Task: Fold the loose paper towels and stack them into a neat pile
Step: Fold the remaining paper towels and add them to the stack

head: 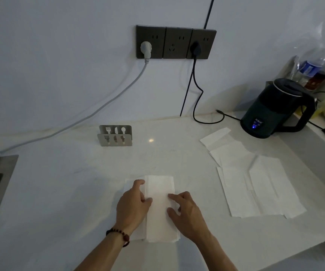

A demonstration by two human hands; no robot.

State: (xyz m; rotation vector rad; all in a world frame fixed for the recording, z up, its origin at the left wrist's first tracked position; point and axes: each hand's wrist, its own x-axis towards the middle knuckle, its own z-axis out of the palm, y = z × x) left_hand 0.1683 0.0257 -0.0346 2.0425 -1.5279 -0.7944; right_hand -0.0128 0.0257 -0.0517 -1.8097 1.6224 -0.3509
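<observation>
My left hand and right hand press flat-fingered on a soft white folded paper towel at six o'clock on the glossy marble counter. Loose creased towels lie at three o'clock; a slotted metal napkin holder stands at twelve.

Pale marble-look countertop fills lower frame, meeting wall at upper edge. Folded paper towel lies flat at lower centre, on countertop. Loose paper towels, overlapping, spread at right of frame. Metal napkin holder with cutlery cut-outs stands upright above centre-left, near wall. Dark electric kettle stands at upper right, blue light on base. Black cable loops on surface left of kettle. Grey cable runs along far left edge.
</observation>
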